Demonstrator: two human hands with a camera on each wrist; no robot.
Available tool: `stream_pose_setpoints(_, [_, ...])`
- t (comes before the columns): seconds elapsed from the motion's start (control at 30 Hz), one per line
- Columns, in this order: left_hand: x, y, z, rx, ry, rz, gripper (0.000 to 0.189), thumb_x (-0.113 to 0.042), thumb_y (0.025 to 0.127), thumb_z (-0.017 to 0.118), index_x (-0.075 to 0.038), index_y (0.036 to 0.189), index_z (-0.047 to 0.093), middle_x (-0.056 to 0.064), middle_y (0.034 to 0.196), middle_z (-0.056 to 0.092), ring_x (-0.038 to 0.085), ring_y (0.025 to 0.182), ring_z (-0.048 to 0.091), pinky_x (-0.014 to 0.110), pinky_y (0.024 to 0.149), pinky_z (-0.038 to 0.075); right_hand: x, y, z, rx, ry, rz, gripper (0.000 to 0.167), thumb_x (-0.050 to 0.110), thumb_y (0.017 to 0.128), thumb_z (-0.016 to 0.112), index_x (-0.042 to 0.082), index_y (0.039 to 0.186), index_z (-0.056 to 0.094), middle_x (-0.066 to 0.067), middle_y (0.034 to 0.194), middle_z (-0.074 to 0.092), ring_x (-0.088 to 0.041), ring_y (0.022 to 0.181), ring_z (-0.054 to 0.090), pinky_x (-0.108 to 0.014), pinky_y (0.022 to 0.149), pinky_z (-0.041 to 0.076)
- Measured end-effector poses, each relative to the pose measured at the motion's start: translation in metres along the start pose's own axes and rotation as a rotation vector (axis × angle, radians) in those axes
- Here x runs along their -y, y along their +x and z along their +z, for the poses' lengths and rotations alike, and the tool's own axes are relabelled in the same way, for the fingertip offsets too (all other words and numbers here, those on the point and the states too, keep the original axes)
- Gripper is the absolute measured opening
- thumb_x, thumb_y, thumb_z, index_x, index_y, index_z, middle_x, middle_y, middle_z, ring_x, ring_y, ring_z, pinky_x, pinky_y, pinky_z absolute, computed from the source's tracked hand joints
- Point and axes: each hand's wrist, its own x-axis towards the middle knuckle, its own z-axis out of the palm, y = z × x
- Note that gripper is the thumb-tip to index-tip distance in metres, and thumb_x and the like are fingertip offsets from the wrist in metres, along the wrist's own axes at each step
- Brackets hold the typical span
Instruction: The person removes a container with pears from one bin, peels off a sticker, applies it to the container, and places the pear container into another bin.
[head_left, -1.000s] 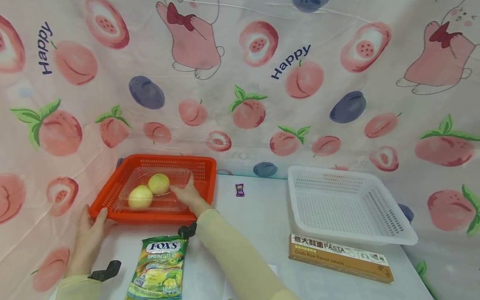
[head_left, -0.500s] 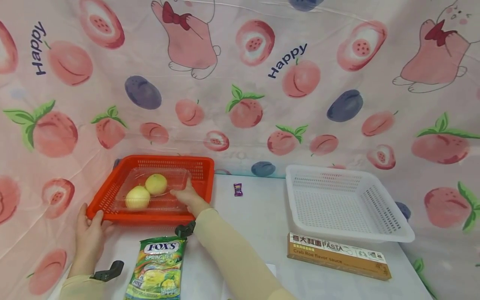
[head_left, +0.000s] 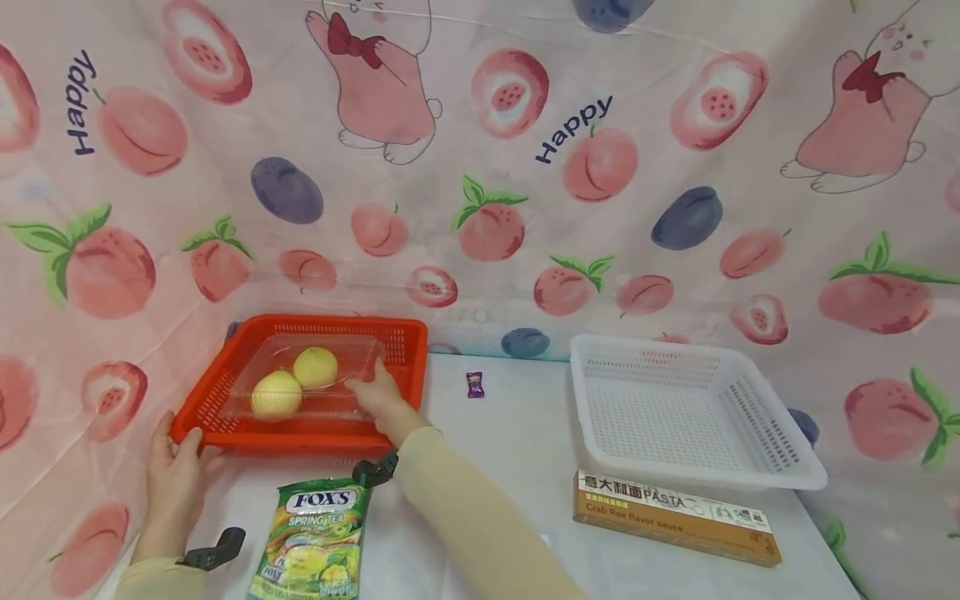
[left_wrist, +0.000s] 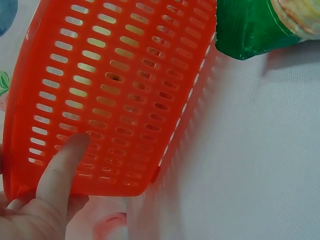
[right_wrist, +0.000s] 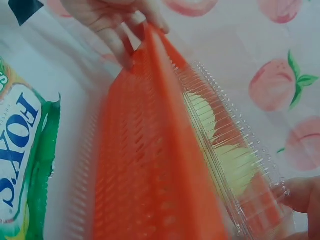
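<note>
In the head view an orange-red basket [head_left: 315,439] with slotted walls stands at the left. Inside it is a clear plastic box [head_left: 347,408] with two round yellow fruits [head_left: 315,367] showing through. My right hand [head_left: 378,400] holds the box by its right end, thumb and fingers around the edge, as the right wrist view also shows. At the basket's near left corner, my left hand [head_left: 174,479] grips the rim. The left wrist view shows one finger [left_wrist: 62,172] lying along the slotted wall and others at the corner.
A green Fox's Spring Tea candy bag [head_left: 311,537] lies in front of the basket. Further right are a small purple packet [head_left: 475,384], a white basket [head_left: 697,478] and a long pasta box [head_left: 675,517]. A fruit-print cloth [head_left: 465,192] hangs behind.
The clear plastic box has risen slightly against the orange-red basket, the yellow fruits and my right hand with it. My left hand stays at the basket corner.
</note>
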Motion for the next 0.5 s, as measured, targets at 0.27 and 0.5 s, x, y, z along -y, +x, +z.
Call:
stream_pose_setpoints(0.27, [0.001, 0.002, 0.002, -0.019, 0.056, 0.017, 0.067, -0.034, 0.105, 0.037, -0.034, 0.156, -0.007, 0.004, 0.163, -0.005, 0.033, 0.140, 0.028, 0.017, 0.073, 0.052, 0.018, -0.015, -0.021, 0.025, -0.009, -0.036, 0.074, 0.026, 0.092, 0.068, 0.022, 0.155, 0.029, -0.006, 0.134, 0.049, -0.031, 0.104, 0.057, -0.051, 0.094, 0.048])
stream_pose_setpoints(0.5, [-0.002, 0.004, 0.002, -0.041, -0.013, 0.004, 0.065, -0.028, 0.106, 0.035, -0.034, 0.156, -0.005, 0.003, 0.163, -0.005, 0.035, 0.142, 0.023, 0.018, 0.072, 0.052, 0.033, -0.023, -0.033, 0.031, 0.020, -0.053, 0.074, 0.024, 0.092, 0.069, 0.026, 0.155, 0.031, -0.002, 0.128, 0.052, -0.028, 0.102, 0.060, -0.040, 0.084, 0.055])
